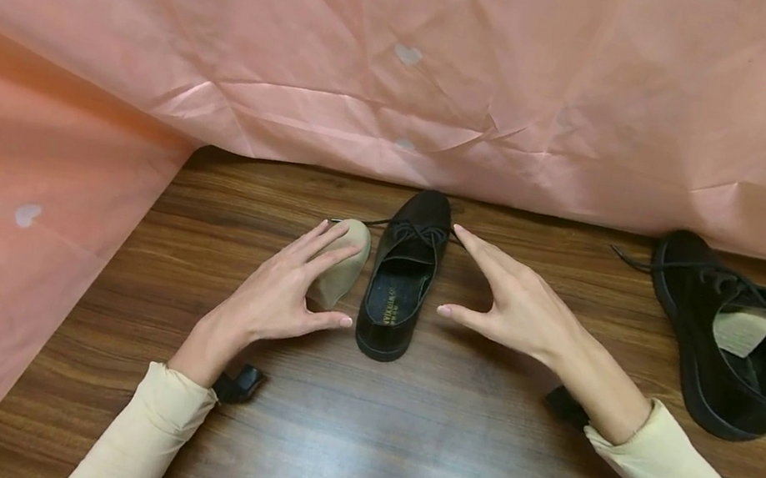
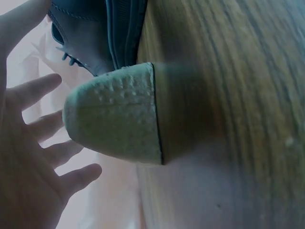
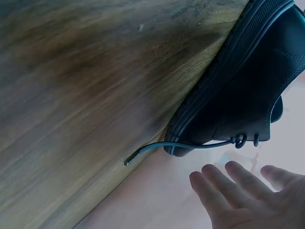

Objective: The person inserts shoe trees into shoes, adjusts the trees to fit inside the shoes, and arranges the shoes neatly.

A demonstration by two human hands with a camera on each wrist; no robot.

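Observation:
A black lace-up shoe [image 1: 395, 292] stands on the table between both hands, toe pointing away, its laces spread to either side. My left hand [image 1: 276, 289] hovers with spread fingers over a beige toe-shaped shoe insert [image 1: 345, 271], which sits just left of the shoe. In the left wrist view the insert [image 2: 114, 114] has a bumpy surface, and the fingers [image 2: 40, 90] are straight beside it. On the shoe's right, my right hand [image 1: 520, 304] is held with fingers extended and thumb apart, its fingertips near the lace. The right wrist view shows this lace [image 3: 190, 144] hanging loose from the shoe.
A second black shoe [image 1: 689, 341] lies at the far right, with a beige insert [image 1: 740, 331] inside it. Pink cloth [image 1: 526, 111] with pale hearts hangs along the back and left edges of the wooden table [image 1: 350, 436].

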